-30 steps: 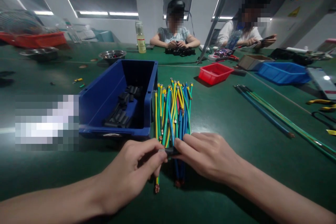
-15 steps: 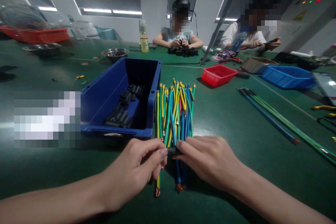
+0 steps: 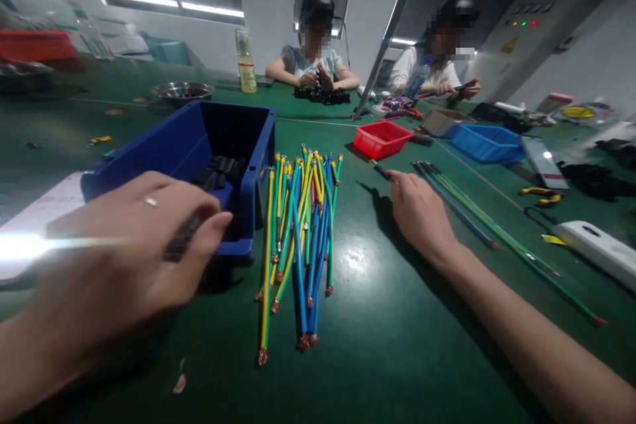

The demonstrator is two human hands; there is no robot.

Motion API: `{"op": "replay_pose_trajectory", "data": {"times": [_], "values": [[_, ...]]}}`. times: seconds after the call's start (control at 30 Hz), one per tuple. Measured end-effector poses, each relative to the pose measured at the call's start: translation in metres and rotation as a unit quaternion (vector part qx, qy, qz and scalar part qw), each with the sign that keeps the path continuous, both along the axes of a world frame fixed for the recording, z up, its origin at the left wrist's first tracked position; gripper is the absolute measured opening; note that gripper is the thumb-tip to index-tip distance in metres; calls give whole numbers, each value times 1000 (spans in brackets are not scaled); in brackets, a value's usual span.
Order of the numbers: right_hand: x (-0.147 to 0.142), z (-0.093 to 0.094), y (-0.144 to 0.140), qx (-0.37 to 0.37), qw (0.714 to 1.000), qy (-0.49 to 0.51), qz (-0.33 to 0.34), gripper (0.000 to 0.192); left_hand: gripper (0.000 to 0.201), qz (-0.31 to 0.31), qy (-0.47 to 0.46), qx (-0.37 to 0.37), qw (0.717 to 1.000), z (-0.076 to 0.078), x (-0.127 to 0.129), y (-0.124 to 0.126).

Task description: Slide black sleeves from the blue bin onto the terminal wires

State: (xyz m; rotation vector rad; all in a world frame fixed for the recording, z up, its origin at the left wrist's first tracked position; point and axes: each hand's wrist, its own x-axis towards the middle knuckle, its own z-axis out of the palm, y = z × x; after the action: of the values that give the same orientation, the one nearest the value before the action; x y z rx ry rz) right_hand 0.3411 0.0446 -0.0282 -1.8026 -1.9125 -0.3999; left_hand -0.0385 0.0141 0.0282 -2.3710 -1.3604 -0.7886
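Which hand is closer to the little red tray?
The right hand is nearer: it lies on the green table just in front of the red tray. The left hand is far off, over the blue bin.

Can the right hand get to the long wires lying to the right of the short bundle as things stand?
Probably yes. The right hand lies on the green table right beside the long wires, fingertips pinching a small dark piece; nothing stands between them. That piece may hinder gripping.

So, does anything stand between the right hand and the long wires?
Nothing visible does. The right hand is just left of the long wires; only bare table shows between them.
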Motion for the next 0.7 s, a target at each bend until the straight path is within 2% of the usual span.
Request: {"op": "replay_pose_trajectory", "data": {"times": [0.03,0.13,0.23,0.33,0.5,0.6,0.7], "values": [[13,-6,5,-4,1000,1,-12,50,49,-5,50,0,999,-2,-2,10],[41,-21,11,-26,1000,3,-14,50,52,-81,162,-89,980,-18,-11,30],[54,-28,13,-41,999,4,-2,46,48,-188,224,-1,956,-37,-25,35],[59,-26,16,-39,999,11,-7,46,51,-180,253,42,950,-45,-33,34],[66,-19,15,-39,999,13,-33,42,48,-138,239,-8,961,-50,-35,32],[70,-17,11,-50,997,3,-52,39,50,-133,196,-28,971,-58,-43,32],[75,-16,9,-55,995,-14,-78,41,51,-119,189,-85,971,-67,-56,30]]}}
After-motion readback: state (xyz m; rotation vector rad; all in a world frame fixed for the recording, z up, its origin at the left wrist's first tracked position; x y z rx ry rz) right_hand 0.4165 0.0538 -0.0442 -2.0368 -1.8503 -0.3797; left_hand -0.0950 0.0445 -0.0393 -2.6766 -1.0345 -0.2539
